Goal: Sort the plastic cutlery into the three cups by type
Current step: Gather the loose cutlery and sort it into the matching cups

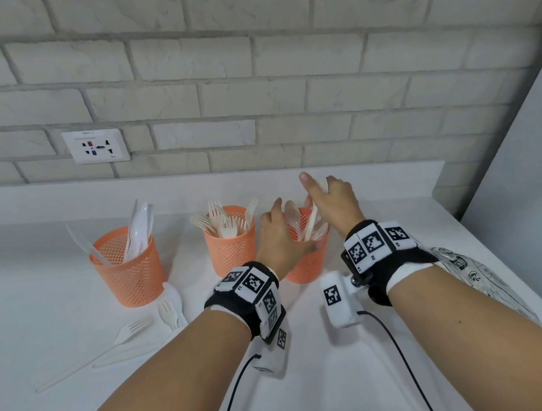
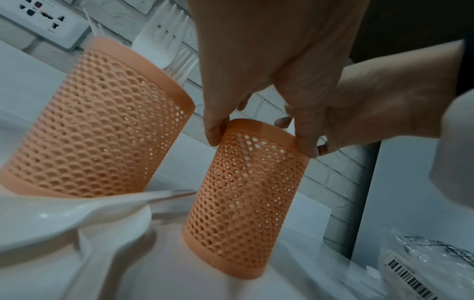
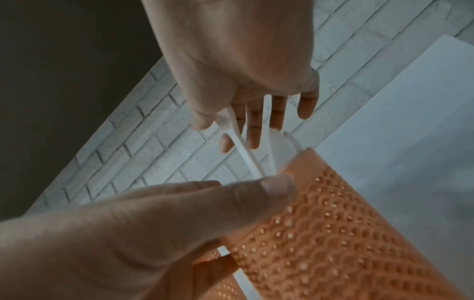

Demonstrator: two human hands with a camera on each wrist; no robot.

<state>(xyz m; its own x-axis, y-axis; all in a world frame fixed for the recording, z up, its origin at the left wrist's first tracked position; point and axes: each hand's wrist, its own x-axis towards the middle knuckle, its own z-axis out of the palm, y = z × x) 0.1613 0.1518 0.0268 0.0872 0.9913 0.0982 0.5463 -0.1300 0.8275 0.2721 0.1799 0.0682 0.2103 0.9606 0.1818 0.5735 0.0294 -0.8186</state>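
- At centre right of the head view, the left hand (image 1: 280, 238) grips the rim of the orange mesh spoon cup (image 1: 307, 262), while the right hand (image 1: 334, 202) pinches a white spoon (image 1: 311, 222) standing in it.
- Only the left wrist view shows a barcoded bag (image 2: 420, 270), lower right.

Both forearms reach forward, side by side, each with a black band at the wrist. The left hand (image 1: 278, 238) curls its thumb and fingers (image 2: 305, 142) around the rim of the right cup (image 2: 246, 199). The right hand (image 1: 332, 203) is just above it, pinching a spoon handle (image 3: 243, 150) between thumb and fingers, index finger stretched forward.
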